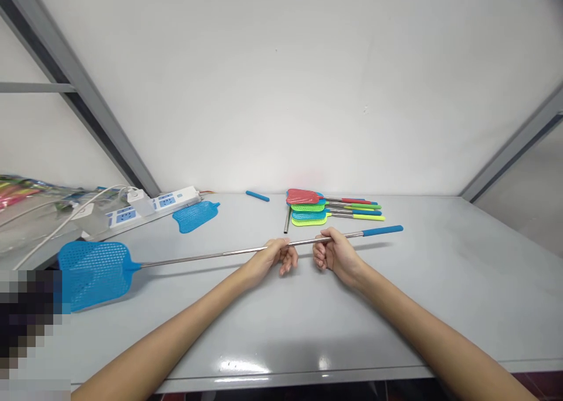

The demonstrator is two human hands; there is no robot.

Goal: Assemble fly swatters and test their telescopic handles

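A blue fly swatter [206,257] with a long metal telescopic rod stretches across the table, its mesh head at the left and its blue grip at the right. My left hand [275,255] pinches the rod near its middle, thumb on top. Just to the right, my right hand [334,251] is closed round the same rod, short of the blue grip. Behind my hands lies a pile of folded fly swatters [308,207] with red, green, blue and yellow heads. A short metal tube [287,220] rests against the left of that pile.
A loose blue swatter head [196,216] and a blue grip [257,196] lie toward the back. At the left stands a white power strip [145,210] with plugs and cables, beside plastic bags [26,207]. A white wall [281,96] rises behind the grey table [281,330].
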